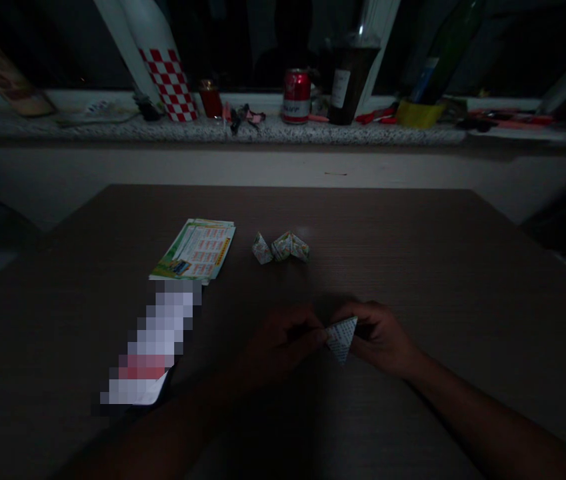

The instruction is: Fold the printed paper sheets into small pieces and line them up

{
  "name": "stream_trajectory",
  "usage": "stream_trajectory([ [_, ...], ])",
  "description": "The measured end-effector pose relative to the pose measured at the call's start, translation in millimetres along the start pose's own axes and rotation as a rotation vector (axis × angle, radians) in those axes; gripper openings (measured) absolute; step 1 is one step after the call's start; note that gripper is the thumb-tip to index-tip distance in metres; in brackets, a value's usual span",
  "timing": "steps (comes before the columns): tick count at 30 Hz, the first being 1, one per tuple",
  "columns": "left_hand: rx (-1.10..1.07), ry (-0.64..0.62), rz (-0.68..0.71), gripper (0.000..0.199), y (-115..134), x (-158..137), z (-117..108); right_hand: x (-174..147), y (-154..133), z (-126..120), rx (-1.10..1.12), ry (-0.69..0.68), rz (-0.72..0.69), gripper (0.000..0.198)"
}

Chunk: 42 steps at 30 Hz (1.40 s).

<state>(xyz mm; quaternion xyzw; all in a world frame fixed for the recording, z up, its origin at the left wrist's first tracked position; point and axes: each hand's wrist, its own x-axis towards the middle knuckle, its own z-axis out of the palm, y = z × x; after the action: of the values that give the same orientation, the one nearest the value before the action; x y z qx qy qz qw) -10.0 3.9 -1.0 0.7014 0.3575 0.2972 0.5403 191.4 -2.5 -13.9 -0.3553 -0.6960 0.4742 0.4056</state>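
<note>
A small piece of printed paper (pixel 342 338), folded into a triangle with one corner pointing down, is held above the table between both hands. My left hand (pixel 290 337) pinches its left corner between thumb and fingers. From the right, my right hand (pixel 380 337) grips it near the upper edge, its fingers partly behind the paper. Farther back on the table lie a folded paper piece (pixel 262 249) and, just right of it, more folded paper (pixel 290 247) with two peaks. A stack of printed sheets (pixel 197 250) lies to their left.
A lit, pixelated device like a phone (pixel 150 353) lies left on the brown table (pixel 413 233). Along the granite sill (pixel 263 133) behind stand a red can (pixel 296 97), a dark cup (pixel 347 83), a red-checked bottle (pixel 167 77) and a green bottle (pixel 443 53).
</note>
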Motion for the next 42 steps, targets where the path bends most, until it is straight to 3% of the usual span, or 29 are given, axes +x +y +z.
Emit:
stream_trajectory([
  [9, 0.267, -0.097, 0.157, 0.025, 3.9, -1.2, -1.2, -0.1, -1.3, -1.0, 0.034, -0.057, 0.010, 0.014],
  [14, 0.400, -0.174, 0.218, 0.023, 4.2, 0.1, -0.2, -3.1, -0.9, 1.4, 0.123, -0.118, 0.114, 0.020],
  [22, 0.298, -0.142, 0.176, 0.022, 5.3, -1.1, -0.3, -0.9, -1.7, 0.7, 0.144, -0.098, 0.098, 0.017],
  [28, 0.202, -0.088, 0.162, 0.023, 5.9, -1.4, -2.0, -1.2, -2.7, 1.8, 0.133, -0.035, -0.012, 0.011],
  [33, 0.242, -0.086, 0.156, 0.023, 2.7, -1.0, -1.1, -2.2, -1.3, 1.4, -0.007, 0.009, -0.111, 0.007],
  [39, 0.162, -0.029, 0.116, 0.025, 5.0, 0.1, -0.1, 0.8, -5.0, 0.2, -0.243, 0.068, -0.324, 0.012],
  [42, 0.114, -0.012, 0.083, 0.028, 5.6, 0.3, 0.3, 0.4, -4.8, 0.0, -0.285, 0.069, -0.335, 0.015],
])
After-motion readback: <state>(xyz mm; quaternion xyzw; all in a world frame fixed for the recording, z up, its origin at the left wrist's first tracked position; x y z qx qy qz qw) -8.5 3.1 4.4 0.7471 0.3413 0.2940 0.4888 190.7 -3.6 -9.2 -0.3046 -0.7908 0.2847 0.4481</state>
